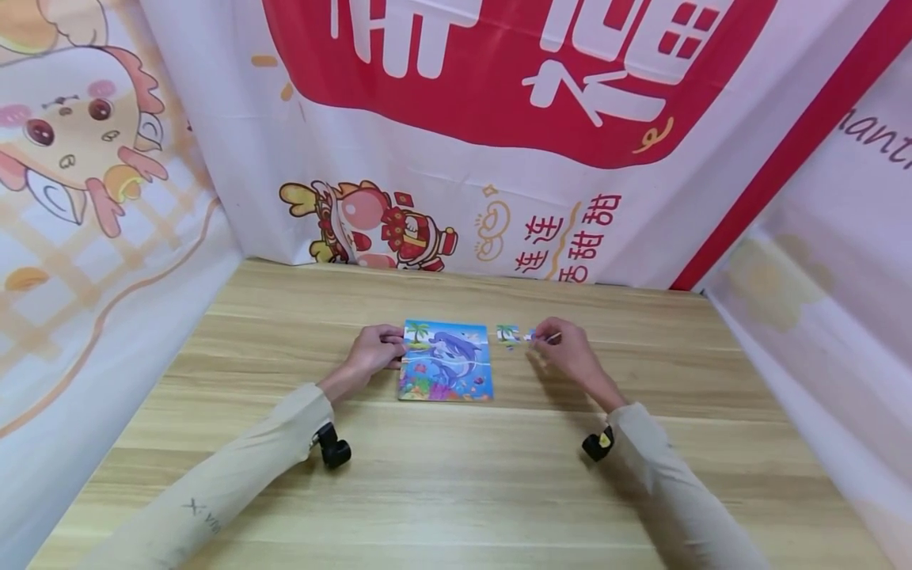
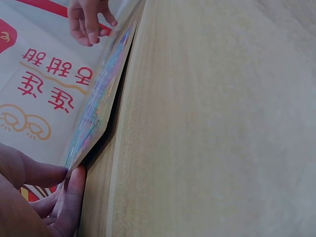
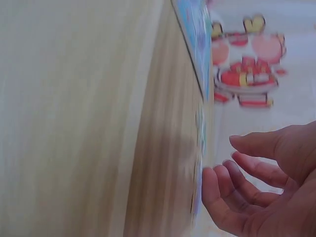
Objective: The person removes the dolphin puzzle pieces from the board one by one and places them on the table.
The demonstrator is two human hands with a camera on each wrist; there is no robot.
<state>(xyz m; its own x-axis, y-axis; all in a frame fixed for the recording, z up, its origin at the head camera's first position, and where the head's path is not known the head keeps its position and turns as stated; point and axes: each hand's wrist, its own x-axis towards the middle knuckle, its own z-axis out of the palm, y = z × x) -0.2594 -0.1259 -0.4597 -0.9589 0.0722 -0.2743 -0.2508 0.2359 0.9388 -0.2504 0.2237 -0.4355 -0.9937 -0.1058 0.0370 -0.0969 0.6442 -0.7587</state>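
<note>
1. Your left hand (image 1: 374, 348) is clamped on the left edge of the dolphin board (image 1: 447, 360), the thumb on top and a finger underneath.
2. That board lies near the far side of the wooden table (image 1: 456, 483), between your two hands; the left wrist view shows a dark gap beneath its near edge.
3. Its face carries dolphins, a palm tree at the upper left and colourful sea plants along the bottom, with a pale wavy line across the middle.
4. Your right hand (image 1: 566, 348) is at the right of the board, thumb and fingers apart and the fingers loosely bent; you have the fingertips right by the loose pieces, though whether they touch one you cannot tell.
5. One of those, the palm-tree piece (image 1: 507, 332), lies just beside the board's upper right corner.
6. Light sleeves cover your forearms, and a black wrist camera (image 1: 333, 448) sits at your left cuff.
7. Behind the table hangs a white-and-red printed cloth (image 1: 427, 134).
</note>
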